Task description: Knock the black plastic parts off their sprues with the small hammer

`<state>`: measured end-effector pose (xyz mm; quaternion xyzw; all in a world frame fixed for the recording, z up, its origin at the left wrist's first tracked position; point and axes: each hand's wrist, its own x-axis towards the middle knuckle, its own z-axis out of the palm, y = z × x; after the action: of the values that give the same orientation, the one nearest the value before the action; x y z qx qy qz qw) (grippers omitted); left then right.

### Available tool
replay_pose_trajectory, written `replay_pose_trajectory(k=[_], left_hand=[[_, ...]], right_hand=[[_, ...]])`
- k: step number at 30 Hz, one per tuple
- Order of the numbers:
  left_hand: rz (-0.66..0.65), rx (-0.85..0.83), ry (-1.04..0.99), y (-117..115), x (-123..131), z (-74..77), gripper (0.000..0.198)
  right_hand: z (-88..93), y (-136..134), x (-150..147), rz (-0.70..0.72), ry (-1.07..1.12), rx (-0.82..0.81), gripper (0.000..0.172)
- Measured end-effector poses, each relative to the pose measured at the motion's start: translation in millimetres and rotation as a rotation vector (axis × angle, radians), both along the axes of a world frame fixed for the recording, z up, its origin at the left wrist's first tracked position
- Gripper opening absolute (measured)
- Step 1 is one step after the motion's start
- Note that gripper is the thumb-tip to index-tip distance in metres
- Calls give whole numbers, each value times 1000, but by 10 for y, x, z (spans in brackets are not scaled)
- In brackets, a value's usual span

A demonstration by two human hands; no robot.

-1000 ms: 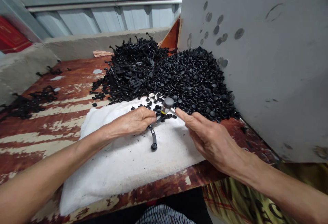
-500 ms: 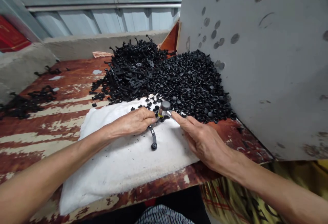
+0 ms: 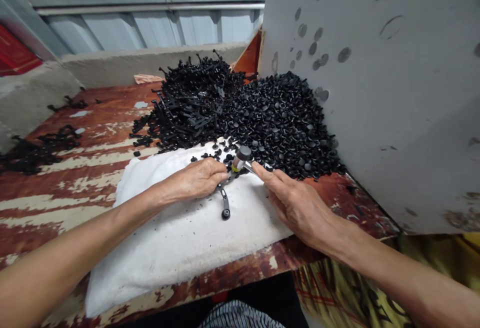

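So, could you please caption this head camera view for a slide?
Right hand holds a small hammer over a black plastic strap.

readable text: none could be made out in the head view.
red panel [image 3: 17, 53]: it stood at the upper left and carried faint gold marks, too small and blurred to read.
printed cloth [image 3: 348, 293]: it lay at the lower right, yellow with dark curved strokes that may have been lettering, but folds and the frame edge left them illegible.
small hammer [image 3: 240, 160]: its metal head had a yellow band, with no legible writing on it.
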<state>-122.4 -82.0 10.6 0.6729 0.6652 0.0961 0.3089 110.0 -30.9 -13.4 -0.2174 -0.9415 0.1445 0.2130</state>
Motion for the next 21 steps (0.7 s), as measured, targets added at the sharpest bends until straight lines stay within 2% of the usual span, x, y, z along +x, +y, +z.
replay_pose_trajectory(k=[2, 6, 8, 12, 14, 17, 21], left_hand=[[-11, 8, -3, 1, -3, -15, 27], [13, -20, -111, -14, -29, -9, 29], [59, -65, -212, -42, -72, 27, 31], [160, -36, -451, -157, -211, 115, 34], [214, -22, -560, -238, -277, 133, 35], [296, -15, -635, -363, -365, 134, 38], [425, 82, -578, -508, -644, 206, 39]], right_hand=[[10, 33, 10, 16, 32, -23, 56], [116, -4, 32, -27, 354, -182, 47], [136, -56, 46, -95, 398, -423, 43], [57, -171, 69, -182, 432, -1103, 45], [-3, -216, 68, -193, 491, -1316, 50], [-63, -248, 54, -205, 538, -1435, 57], [-88, -236, 31, -236, 506, -1463, 61]])
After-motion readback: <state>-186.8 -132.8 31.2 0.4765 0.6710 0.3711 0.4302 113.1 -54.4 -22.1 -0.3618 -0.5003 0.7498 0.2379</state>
